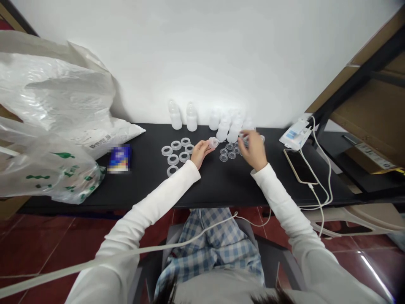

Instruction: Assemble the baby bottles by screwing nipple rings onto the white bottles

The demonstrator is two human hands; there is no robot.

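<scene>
My left hand is closed, thumb and fingers pinching a small translucent baby bottle nipple that looks set in a collar ring, its tip pointing right. Slightly blurred, my right hand hovers over the right side of the parts, fingertips bent down by the bottles; whether they grip anything is unclear. Between the hands lie several clear round discs. Left of my left hand are several white collar rings. Several white baby bottles stand behind, and two capped bottles stand further left.
White and clear plastic bags crowd the table's left end, beside a blue packet. On the right lie a phone with a charging cable and a white-blue package. A white wall rises behind the black table.
</scene>
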